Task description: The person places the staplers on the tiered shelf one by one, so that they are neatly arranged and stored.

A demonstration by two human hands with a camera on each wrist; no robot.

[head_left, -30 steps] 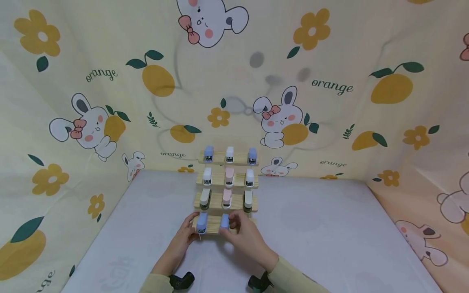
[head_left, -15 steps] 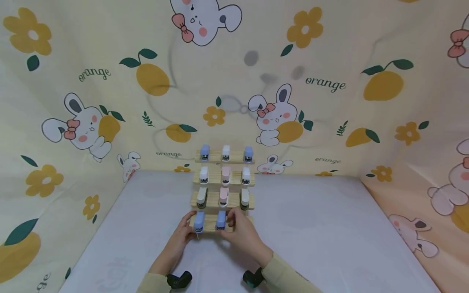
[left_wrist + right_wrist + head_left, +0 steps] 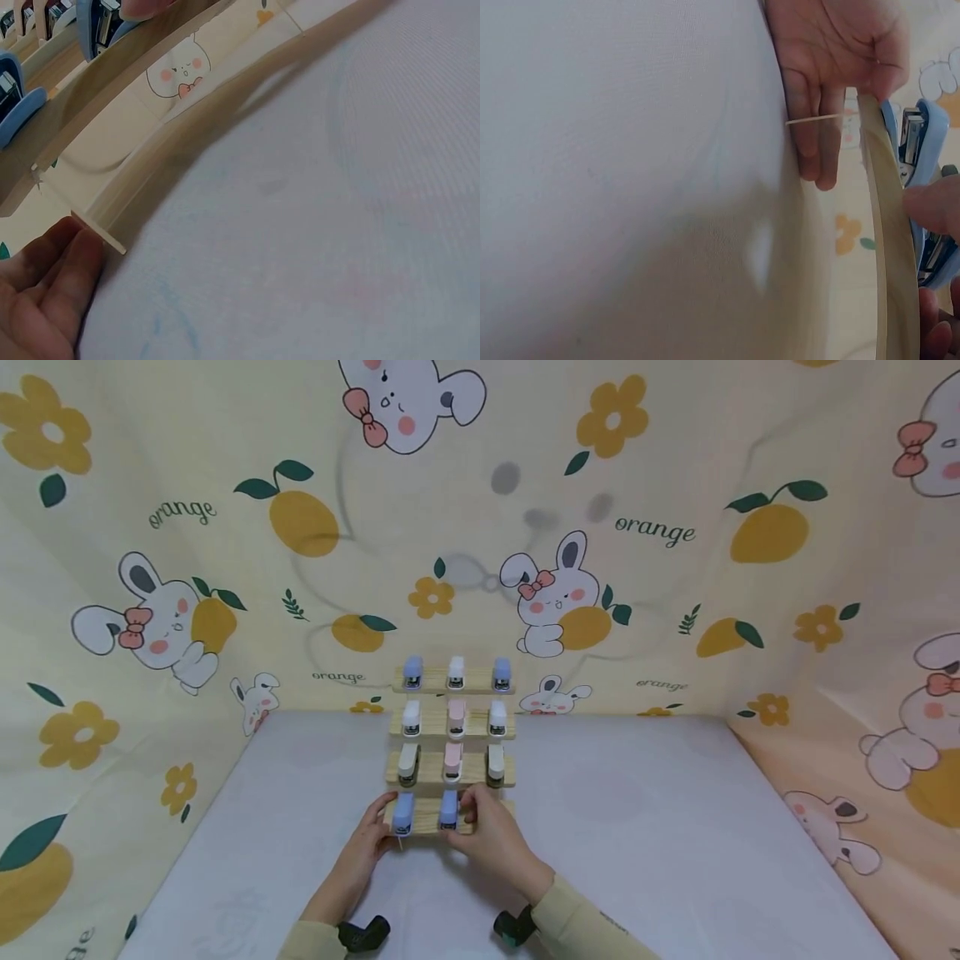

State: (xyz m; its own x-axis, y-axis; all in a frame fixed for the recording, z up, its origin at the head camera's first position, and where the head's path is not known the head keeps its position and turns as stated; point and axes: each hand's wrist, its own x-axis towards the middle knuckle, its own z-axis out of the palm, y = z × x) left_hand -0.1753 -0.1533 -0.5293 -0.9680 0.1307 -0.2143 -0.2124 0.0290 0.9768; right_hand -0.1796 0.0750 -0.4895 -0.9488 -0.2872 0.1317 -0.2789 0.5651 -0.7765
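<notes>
My right hand (image 3: 497,837) pinches a blue stapler (image 3: 448,806) between thumb and fingers at the middle of the lowest board (image 3: 426,817) of a stepped wooden rack. To its left, another blue stapler (image 3: 402,812) stands on the same board. At that board's left end is my left hand (image 3: 370,842); in the right wrist view its thumb touches the board's end and its fingers (image 3: 829,146) extend straight beneath. In the left wrist view, fingertips meet the rack's thin side piece (image 3: 97,232).
Higher boards of the rack carry white, pink, grey-white and blue staplers, such as a pink stapler (image 3: 452,762) and a white stapler (image 3: 456,671). The rack stands on a white-covered table (image 3: 622,827) before a printed cloth backdrop (image 3: 465,485).
The right hand has lowered and settled the blue stapler on the lowest board, its grip kept. The left hand stays at the board's end. The whole head view has shifted slightly.
</notes>
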